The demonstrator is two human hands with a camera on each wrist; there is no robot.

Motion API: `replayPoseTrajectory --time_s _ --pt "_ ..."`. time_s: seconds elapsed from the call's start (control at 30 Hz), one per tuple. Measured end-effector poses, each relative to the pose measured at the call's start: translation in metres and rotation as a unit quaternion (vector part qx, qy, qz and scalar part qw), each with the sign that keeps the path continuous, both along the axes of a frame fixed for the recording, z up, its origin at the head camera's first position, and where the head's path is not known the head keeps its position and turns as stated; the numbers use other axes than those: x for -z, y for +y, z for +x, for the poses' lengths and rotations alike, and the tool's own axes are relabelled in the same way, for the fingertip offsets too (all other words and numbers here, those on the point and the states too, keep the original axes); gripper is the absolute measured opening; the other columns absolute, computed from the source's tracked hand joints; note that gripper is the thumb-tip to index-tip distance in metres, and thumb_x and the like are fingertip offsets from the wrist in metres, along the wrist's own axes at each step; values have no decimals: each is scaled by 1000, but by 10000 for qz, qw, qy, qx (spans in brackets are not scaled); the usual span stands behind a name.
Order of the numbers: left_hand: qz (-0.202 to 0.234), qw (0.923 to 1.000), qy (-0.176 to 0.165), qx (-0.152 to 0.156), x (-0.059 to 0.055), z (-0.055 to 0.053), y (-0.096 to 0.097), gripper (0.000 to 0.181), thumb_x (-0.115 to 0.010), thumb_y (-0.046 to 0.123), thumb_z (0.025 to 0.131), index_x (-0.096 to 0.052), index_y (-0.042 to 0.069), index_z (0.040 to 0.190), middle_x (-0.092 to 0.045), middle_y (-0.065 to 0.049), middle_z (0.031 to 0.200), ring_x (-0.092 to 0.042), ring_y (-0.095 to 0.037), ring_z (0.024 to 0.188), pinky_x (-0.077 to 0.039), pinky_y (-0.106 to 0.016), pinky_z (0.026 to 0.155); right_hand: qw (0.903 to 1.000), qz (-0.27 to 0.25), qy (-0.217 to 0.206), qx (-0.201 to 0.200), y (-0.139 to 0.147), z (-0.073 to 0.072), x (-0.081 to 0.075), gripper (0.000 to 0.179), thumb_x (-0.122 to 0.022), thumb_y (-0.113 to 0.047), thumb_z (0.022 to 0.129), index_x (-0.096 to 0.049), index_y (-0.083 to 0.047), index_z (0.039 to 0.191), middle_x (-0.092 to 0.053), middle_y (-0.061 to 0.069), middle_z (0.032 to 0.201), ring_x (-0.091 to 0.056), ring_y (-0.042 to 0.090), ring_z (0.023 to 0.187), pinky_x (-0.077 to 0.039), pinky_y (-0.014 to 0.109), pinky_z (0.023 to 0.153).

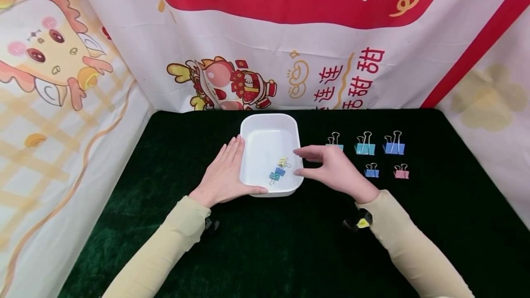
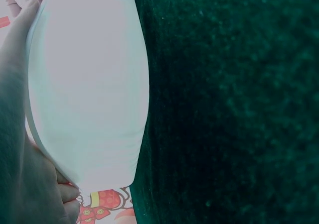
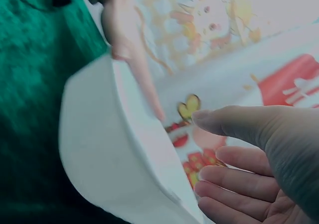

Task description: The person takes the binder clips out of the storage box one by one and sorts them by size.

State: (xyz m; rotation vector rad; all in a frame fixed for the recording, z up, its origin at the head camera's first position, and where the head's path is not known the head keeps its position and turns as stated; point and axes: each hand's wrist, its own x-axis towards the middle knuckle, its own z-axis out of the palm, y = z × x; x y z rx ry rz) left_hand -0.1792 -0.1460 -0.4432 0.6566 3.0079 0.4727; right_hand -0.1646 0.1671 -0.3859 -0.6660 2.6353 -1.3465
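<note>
Closest to me is the green cloth [image 1: 281,252]. My left hand [image 1: 223,174] rests against the box [image 1: 271,125], straight fingers along its 9 o'clock side and thumb over its 6 o'clock rim. My right hand [image 1: 331,168] is at the 4 o'clock side, thumb and fingers spread with nothing between them; I can't tell whether it touches the rim.

The box's long axis runs 12 to 6. In its 5 o'clock corner sit a teal clip [image 1: 274,176], a blue clip [image 1: 280,171] and a yellow clip [image 1: 283,163], just off my right fingertips at 9 o'clock.

The relation that matters, I judge: the loose clips lie on my right hand's other side, and that hand is the nearer. The small blue clip [image 1: 371,174] and pink clip [image 1: 401,174] are at 3 o'clock; farther, a half-hidden clip [image 1: 338,147] is at 12, the large teal clip [image 1: 365,149] and large blue clip [image 1: 394,148] toward 2.
</note>
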Motion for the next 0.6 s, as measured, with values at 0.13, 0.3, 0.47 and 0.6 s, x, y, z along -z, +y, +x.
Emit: replayPoseTrajectory --time_s 0.13,0.3,0.47,0.6 --pt "32 10000 -3 15 0 0 0 139 -57 94 69 -1 8 164 3 -5 170 1 -22 155 -6 -44 123 9997 96 -16 -236 -16 1 6 45 -85 -25 86 -72 -11 126 -70 2 124 -66 27 115 -53 42 98" --pt "54 10000 0 24 -1 0 0 137 -62 89 71 -1 9 164 2 -6 170 1 -22 155 -6 -45 123 9986 227 112 -461 -35 1 12 43 -85 -23 86 -73 -8 124 -71 8 123 -67 28 113 -54 43 96" --pt "-7 10000 -6 4 -2 1 0 138 -61 90 70 0 9 164 3 -5 170 3 -22 155 -6 -44 123 9978 344 173 -547 -49 -4 21 43 -85 -20 86 -73 -5 124 -71 10 124 -68 27 112 -55 43 95" --pt "-56 10000 9 6 -1 1 0 139 -57 94 69 1 10 164 4 -5 170 3 -21 154 -5 -43 123 9974 475 176 -504 -58 -6 26 43 -85 -21 86 -73 -4 124 -71 9 123 -69 26 109 -56 41 92"
